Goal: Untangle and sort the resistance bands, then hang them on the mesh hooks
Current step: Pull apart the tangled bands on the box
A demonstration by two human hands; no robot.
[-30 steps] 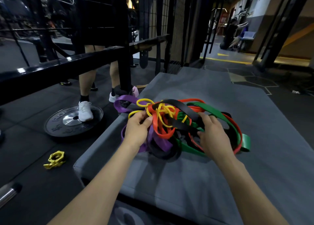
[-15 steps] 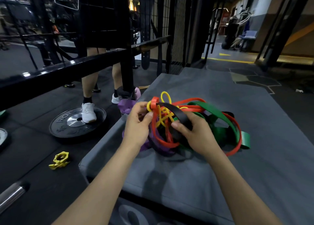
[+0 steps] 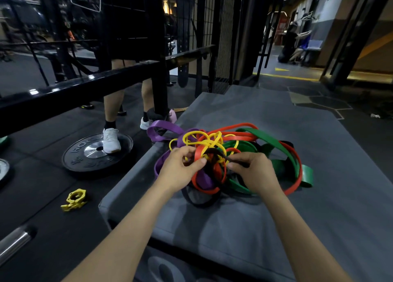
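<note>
While the tangled bands (image 3: 234,154) sit heaped on the grey mat (image 3: 319,196), your left hand (image 3: 178,171) pinches the knot steady so your right hand (image 3: 253,171), gripping the black band (image 3: 214,154), can likely work it free.

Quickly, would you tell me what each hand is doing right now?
Left hand: pinching the tangle of bands.
Right hand: pinching the black band.
</note>
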